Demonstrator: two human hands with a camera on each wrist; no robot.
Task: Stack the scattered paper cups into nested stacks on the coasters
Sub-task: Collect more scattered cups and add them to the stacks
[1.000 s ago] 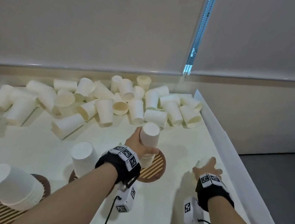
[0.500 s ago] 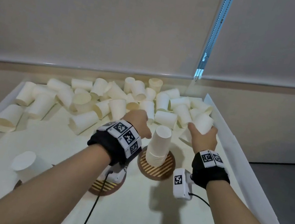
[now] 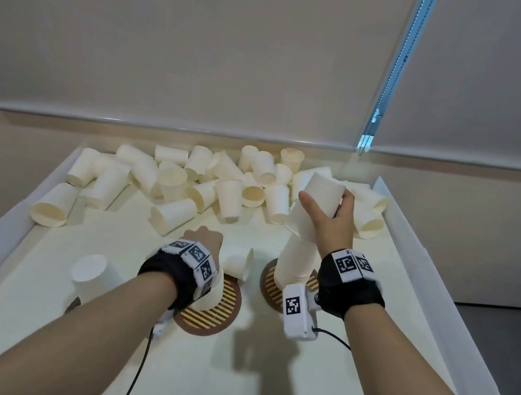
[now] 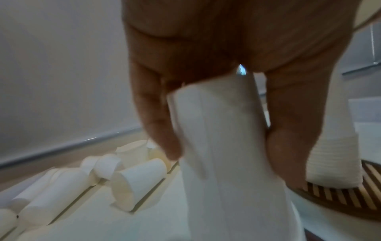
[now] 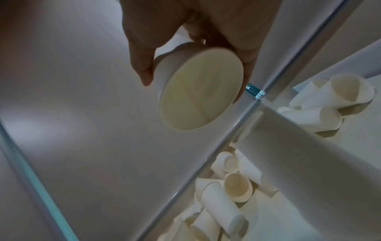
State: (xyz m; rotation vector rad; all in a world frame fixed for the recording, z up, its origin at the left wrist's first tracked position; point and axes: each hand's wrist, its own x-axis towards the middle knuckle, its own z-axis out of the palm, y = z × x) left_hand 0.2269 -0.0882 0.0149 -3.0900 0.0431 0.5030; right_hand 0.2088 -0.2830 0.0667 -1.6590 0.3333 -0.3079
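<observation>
Several white paper cups lie scattered at the far end of the white tray. My left hand grips one cup on its side, just above the nested stack on the middle striped coaster. In the left wrist view the fingers and thumb wrap that cup. My right hand holds another cup mouth-down over the tall stack on the right coaster. Its open mouth faces the right wrist camera.
A third stack stands at the near left, its coaster mostly hidden by my left forearm. The tray's raised side walls run along both sides. A window blind and a beaded cord hang behind the tray.
My left hand drew back from the pile with a cup to the middle stack. My right hand lifted its cup from the right of the pile to above the right stack.
</observation>
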